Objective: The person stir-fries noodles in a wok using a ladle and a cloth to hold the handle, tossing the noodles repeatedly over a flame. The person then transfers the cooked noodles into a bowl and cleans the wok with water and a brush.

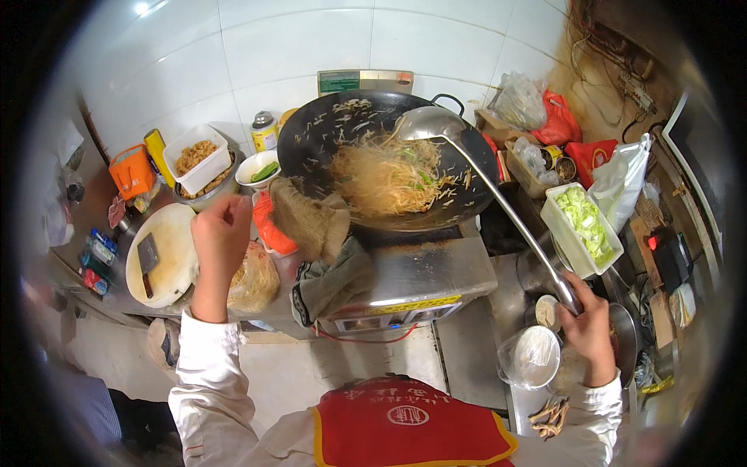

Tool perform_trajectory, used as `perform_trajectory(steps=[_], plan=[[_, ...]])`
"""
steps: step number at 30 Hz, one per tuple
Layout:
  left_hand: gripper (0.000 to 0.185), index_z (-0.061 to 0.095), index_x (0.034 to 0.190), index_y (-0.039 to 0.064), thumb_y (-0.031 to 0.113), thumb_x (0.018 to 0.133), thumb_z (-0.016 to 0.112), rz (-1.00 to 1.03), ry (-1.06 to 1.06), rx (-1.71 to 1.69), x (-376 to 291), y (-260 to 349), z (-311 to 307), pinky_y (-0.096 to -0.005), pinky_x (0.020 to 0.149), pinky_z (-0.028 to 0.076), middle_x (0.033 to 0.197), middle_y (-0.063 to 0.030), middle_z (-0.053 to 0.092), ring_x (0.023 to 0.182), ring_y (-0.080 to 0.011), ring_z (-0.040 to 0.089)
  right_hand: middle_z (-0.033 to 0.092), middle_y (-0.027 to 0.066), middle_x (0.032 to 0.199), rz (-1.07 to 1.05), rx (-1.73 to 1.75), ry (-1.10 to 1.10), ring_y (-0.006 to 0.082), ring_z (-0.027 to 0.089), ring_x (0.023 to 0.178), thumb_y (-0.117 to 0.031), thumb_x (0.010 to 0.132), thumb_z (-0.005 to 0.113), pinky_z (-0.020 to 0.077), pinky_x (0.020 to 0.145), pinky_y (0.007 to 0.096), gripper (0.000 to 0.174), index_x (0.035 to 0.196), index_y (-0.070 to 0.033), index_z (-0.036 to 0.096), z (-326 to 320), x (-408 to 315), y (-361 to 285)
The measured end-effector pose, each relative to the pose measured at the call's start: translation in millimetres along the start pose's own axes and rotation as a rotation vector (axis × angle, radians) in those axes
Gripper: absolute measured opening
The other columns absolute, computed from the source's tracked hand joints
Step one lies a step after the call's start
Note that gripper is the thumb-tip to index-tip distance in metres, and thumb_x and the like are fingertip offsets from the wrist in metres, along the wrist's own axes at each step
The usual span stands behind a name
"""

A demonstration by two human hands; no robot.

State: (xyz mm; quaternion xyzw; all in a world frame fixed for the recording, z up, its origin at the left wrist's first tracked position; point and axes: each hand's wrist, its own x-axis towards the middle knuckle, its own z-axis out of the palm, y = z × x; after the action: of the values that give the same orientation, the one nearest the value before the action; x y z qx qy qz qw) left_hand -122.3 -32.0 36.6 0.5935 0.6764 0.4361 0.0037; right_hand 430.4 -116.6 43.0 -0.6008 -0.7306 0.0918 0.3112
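Note:
My right hand is closed around the handle of a long metal ladle, whose bowl is at the back right of a large black wok. Noodles with bean sprouts and green pieces lie in the wok, partly blurred. To the left, my left hand is raised near the cutting board, with curled fingers; whether anything is in them cannot be told. A brown cloth lies over the wok's left front rim, above a grey-green cloth.
A cleaver lies on a round cutting board at left. Fried food fills a white container behind it. Chopped cabbage is in a tub at right, above a plastic-covered bowl. Another person's clothed body shows at lower left.

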Motion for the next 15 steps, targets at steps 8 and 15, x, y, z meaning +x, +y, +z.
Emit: perform_trajectory(steps=[8, 15], plan=[[0.042, 0.071, 0.114, 0.006, 0.001, 0.072, 0.077, 0.691, -0.115, -0.046, -3, 39, 26, -0.0445, 0.094, 0.05, 0.115, -0.0102, 0.065, 0.111, -0.0358, 0.059, 0.068, 0.0221, 0.081, -0.217, -0.46, -0.345, 0.0409, 0.068, 0.074, -0.005, 0.086, 0.069, 0.0537, 0.067, 0.0446, 0.056, 0.141, -0.007, 0.056, -48, 57, -74], [0.04, 0.071, 0.108, 0.006, 0.001, 0.069, 0.077, 0.662, -0.131, -0.063, -7, 37, 49, -0.0426, 0.095, 0.05, 0.105, -0.01, 0.064, 0.11, -0.0342, 0.06, 0.065, 0.0248, 0.074, -0.352, -0.492, -0.363, 0.0434, 0.065, 0.068, -0.014, 0.091, 0.066, 0.0515, 0.064, 0.0518, 0.057, 0.145, -0.007, 0.05, 43, 95, -81]])
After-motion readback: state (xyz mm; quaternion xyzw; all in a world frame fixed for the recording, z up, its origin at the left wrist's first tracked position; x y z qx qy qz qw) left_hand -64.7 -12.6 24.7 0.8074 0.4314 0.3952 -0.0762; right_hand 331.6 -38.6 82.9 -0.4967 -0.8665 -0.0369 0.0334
